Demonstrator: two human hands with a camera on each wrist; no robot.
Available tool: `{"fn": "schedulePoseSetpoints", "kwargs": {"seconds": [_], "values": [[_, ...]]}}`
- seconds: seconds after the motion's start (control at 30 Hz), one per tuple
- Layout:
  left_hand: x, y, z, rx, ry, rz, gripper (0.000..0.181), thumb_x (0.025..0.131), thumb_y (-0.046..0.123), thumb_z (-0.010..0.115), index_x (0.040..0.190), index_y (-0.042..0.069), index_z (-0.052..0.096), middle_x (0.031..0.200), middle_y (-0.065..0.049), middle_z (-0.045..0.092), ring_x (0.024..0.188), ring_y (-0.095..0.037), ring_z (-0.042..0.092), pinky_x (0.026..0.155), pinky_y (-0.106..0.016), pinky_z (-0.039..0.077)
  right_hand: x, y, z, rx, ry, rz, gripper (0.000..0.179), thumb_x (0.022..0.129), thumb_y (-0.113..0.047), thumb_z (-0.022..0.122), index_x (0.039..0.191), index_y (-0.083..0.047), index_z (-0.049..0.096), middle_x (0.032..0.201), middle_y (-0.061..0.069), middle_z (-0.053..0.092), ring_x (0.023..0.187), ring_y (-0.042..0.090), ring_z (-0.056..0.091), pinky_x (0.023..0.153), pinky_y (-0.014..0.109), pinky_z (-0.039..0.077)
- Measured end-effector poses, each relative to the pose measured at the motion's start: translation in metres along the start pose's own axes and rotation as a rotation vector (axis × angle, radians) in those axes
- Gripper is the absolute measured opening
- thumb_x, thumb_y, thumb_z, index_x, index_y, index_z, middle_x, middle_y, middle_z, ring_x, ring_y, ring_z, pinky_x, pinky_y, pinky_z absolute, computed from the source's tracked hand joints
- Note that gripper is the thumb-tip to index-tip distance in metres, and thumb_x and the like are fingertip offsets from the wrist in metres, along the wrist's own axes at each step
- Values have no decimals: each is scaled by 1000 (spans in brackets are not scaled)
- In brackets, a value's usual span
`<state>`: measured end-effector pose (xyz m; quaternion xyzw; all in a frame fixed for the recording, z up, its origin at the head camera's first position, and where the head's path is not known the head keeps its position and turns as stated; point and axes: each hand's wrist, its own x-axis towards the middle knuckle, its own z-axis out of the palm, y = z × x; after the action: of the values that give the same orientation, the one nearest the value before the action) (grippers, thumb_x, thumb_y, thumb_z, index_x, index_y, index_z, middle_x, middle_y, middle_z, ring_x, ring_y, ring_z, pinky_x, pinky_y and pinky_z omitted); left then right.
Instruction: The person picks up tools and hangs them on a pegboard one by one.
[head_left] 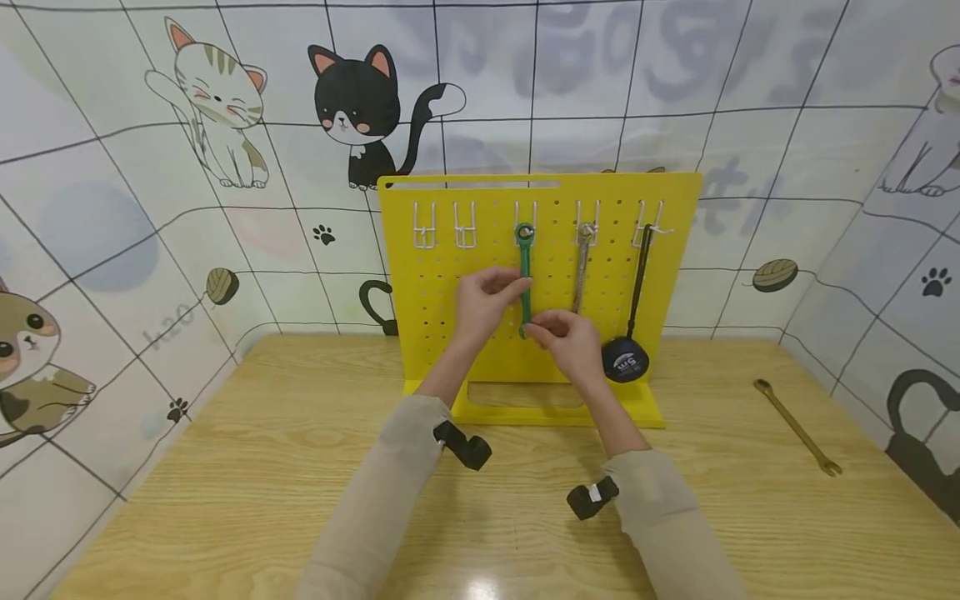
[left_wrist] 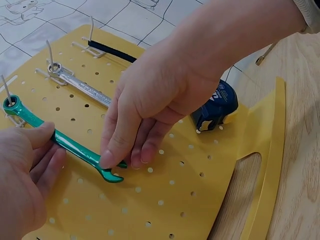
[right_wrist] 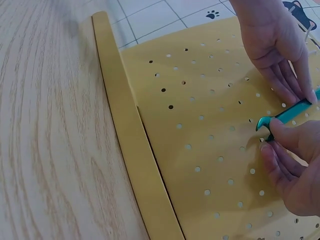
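Note:
A green combination wrench (head_left: 526, 271) hangs by its ring end on a white hook of the yellow pegboard (head_left: 480, 350), open end down. My left hand (head_left: 483, 304) pinches its shaft about halfway along, thumb on the front. Lower down, my right hand (head_left: 572, 342) pinches the wrench near its open end; in the right wrist view the thumb lies against the green open jaw end (right_wrist: 263, 123). Just right of it a silver wrench (head_left: 581, 271) hangs from its own hook, its lower part hidden behind my right hand.
A dark tape measure (head_left: 626, 360) hangs by a black strap at the pegboard's right. Two bare white hooks (head_left: 424, 227) sit at the upper left. A brass-coloured wrench (head_left: 797, 427) lies on the wooden table (head_left: 300, 467) to the right.

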<state>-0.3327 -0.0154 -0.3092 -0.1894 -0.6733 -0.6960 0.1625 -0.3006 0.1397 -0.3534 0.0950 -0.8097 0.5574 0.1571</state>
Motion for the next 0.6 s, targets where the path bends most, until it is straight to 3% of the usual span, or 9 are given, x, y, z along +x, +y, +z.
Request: {"fn": "schedulePoseSetpoints", "kwargs": {"seconds": [0.33,0.6], "values": [[-5,-3,-4,-9,4,1,21,91,6,76,108,-5,75,99,-18,74,82,-19,71,73,-32,61,2,1,0,42,-13,-16,23,95,-17,73,110,1,74,100,18,73,88,34,69,81,50,58],[-10,-5,-11,2,1,0,23,92,10,75,111,-3,74,105,-16,74,89,-24,71,76,-38,61,-1,0,-3,57,-43,1,26,97,-19,72,113,2,72,102,19,73,91,34,69,84,50,58]]}}
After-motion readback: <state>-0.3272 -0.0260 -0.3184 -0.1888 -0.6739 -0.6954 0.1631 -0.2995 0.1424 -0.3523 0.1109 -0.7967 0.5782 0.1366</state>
